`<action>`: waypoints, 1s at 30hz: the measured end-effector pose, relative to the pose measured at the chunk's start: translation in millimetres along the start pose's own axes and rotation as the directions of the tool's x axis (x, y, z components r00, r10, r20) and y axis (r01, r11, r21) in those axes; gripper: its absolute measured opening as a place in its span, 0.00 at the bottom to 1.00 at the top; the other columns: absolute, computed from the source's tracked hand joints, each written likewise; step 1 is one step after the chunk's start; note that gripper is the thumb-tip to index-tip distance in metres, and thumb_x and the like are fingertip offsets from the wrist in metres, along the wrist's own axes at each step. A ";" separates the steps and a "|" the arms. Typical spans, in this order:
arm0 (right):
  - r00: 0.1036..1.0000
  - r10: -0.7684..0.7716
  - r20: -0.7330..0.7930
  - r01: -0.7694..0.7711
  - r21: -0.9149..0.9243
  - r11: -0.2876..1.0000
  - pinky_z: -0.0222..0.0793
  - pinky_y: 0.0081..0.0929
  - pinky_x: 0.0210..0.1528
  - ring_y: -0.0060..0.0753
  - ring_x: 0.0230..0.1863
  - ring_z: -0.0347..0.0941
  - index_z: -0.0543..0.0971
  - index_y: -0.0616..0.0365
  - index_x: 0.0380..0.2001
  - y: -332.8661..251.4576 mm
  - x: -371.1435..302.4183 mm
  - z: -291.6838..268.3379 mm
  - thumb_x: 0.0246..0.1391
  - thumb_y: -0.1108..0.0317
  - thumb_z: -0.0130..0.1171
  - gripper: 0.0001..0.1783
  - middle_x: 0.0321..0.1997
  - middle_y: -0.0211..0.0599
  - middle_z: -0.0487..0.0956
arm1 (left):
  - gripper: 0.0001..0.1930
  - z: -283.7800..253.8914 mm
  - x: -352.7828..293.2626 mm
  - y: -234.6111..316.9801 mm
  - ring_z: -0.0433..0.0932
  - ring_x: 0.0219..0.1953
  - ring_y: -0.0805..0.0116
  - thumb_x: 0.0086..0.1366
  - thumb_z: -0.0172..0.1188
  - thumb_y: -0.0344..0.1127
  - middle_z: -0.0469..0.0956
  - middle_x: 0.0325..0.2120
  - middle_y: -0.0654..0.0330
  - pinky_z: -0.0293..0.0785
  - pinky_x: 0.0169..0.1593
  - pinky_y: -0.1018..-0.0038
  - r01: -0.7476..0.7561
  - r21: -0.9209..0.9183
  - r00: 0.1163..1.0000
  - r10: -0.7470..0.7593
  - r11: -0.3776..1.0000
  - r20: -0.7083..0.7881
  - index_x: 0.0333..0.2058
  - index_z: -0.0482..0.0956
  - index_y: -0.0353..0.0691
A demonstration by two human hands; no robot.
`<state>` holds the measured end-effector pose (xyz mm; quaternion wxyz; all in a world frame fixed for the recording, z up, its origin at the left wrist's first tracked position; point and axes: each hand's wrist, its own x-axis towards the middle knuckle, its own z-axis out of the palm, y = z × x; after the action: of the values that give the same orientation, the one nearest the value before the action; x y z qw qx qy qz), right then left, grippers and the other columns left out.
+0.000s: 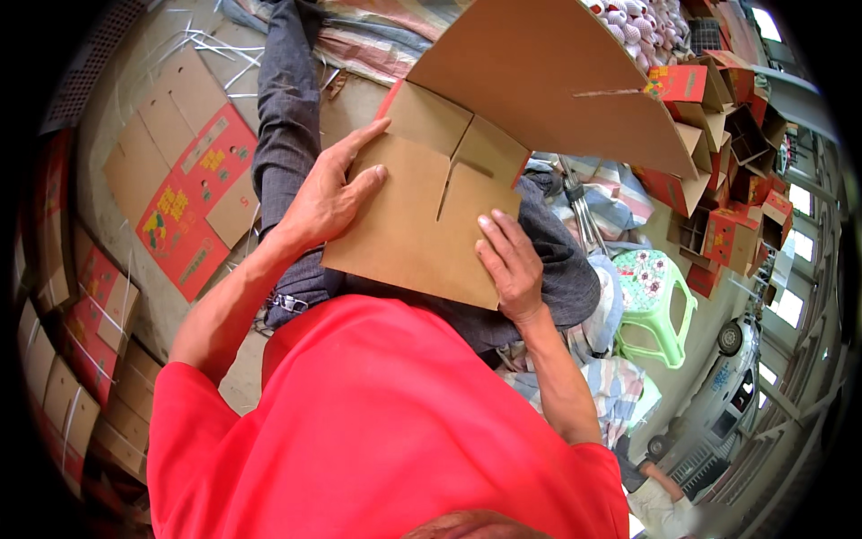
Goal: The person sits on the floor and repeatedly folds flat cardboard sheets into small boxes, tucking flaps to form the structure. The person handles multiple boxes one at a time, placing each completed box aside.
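A brown cardboard box [422, 211] with red outer sides lies across my lap, its flaps folded inward and a narrow slot between them. One large flap [548, 76] stands raised at the far side. My left hand [337, 189] rests at the box's left edge, index finger and thumb stretched apart; its other fingers are hidden. On the right part of the near flap, my right hand [510, 265] lies with its fingers extended flat. The thumb of that hand is out of sight.
A flattened red and brown carton [193, 171] lies on the floor at left, near white straps [220, 49]. Strapped carton bundles [99, 314] stand at far left. To the right are a green stool [651, 301], piled boxes [727, 171], striped sheeting [611, 193] and a vehicle [718, 395].
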<state>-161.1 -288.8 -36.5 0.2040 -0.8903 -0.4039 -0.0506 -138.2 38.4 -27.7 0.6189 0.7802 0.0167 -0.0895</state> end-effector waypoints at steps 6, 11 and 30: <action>1.000 0.003 0.024 -0.003 -0.001 1.000 0.81 0.46 0.61 0.56 0.62 0.80 0.84 0.61 0.43 -19.8 -19.4 5.8 0.56 0.75 0.64 0.11 0.60 0.47 0.83 | 0.27 3.5 -6.9 -22.6 0.79 0.60 0.64 0.72 0.55 0.30 0.79 0.60 0.48 0.73 0.65 0.69 0.089 -0.036 0.989 -0.084 0.995 0.123 0.68 0.71 0.31; 0.999 0.023 0.040 -0.024 0.006 1.000 0.81 0.45 0.60 0.56 0.61 0.81 0.84 0.62 0.42 -27.4 -23.5 4.5 0.56 0.75 0.65 0.10 0.59 0.48 0.84 | 0.22 6.8 -8.5 -34.9 0.80 0.55 0.65 0.72 0.54 0.30 0.82 0.55 0.51 0.76 0.61 0.70 0.041 -0.024 0.987 -0.036 0.999 0.159 0.62 0.76 0.29; 0.975 0.219 -0.032 -0.212 0.149 0.966 0.80 0.43 0.59 0.55 0.59 0.83 0.83 0.65 0.43 0.2 -24.8 12.9 0.54 0.77 0.64 0.12 0.57 0.50 0.85 | 0.21 38.7 55.9 -87.6 0.85 0.37 0.61 0.69 0.55 0.42 0.87 0.34 0.47 0.79 0.48 0.66 0.179 0.003 0.967 -0.177 0.984 0.186 0.49 0.87 0.31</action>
<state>-178.6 -301.0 -54.7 0.2820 -0.9103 -0.3025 -0.0200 -99.7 16.7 -129.4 0.6125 0.7596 0.0294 -0.2169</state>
